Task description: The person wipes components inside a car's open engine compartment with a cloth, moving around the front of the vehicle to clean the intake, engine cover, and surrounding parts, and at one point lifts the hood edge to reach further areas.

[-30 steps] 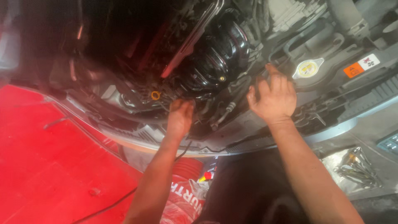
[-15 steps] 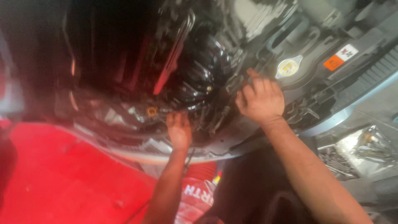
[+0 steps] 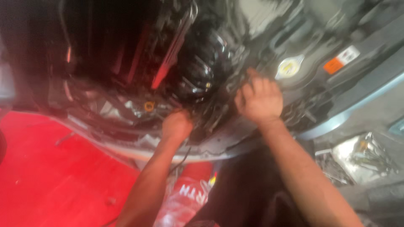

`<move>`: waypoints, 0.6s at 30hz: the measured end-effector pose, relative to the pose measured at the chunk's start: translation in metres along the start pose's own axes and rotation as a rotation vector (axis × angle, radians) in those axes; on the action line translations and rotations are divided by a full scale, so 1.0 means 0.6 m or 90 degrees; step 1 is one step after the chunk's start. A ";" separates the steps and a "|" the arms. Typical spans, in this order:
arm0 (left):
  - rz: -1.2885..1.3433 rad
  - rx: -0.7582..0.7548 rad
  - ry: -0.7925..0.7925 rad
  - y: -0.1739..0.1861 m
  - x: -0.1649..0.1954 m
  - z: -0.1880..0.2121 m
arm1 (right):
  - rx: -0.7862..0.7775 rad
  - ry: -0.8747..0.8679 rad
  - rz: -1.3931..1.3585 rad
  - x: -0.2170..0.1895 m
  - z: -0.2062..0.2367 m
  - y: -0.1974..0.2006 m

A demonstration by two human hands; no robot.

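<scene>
The left hand (image 3: 176,125) is curled into a loose fist, knuckles up, pushed down among the dark hoses and brackets low in the engine bay (image 3: 126,63); blur hides whether it grips anything. A small yellow-ringed cap (image 3: 149,106) sits just beside it at about ten o'clock, apart from the hand. The right hand (image 3: 259,101) is clenched over a cluster of black parts, fingers folded on what may be a connector or hose end, though I cannot tell what it grasps. A round pale filler cap (image 3: 289,67) lies near it at about one o'clock, untouched, and an orange and white label (image 3: 341,60) sits farther out toward two o'clock. A ribbed black intake hose (image 3: 202,71) runs between the hands, at about one o'clock from the left.

The likely risks: with both hands buried among tight, sharp-edged parts, a slip could scrape knuckles, and a hard tug could crack a plastic clip or pull a wire loose. Poor light on the left side makes a blind grab more likely. The red bodywork (image 3: 54,176) lies at seven o'clock from the left hand.
</scene>
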State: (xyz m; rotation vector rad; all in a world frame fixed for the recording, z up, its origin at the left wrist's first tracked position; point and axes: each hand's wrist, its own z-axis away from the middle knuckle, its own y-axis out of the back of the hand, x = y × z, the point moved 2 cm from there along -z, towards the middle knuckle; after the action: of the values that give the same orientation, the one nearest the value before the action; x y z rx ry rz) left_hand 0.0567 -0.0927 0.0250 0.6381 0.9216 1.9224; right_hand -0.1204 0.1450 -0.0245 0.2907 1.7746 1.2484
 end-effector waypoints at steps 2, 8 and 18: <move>0.091 0.147 -0.045 0.011 0.007 -0.018 | -0.007 -0.037 -0.012 0.003 -0.002 -0.002; -0.150 -0.136 -0.174 -0.035 0.029 -0.061 | 0.030 -0.021 -0.015 0.007 0.002 -0.003; -0.060 0.021 -0.129 -0.001 -0.046 -0.093 | 0.082 -0.012 -0.051 0.010 0.011 -0.004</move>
State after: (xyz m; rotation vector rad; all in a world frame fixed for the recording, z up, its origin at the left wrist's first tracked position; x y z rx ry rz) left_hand 0.0294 -0.1362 -0.0105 0.7793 0.8411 1.7266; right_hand -0.1176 0.1517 -0.0302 0.3000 1.8362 1.0736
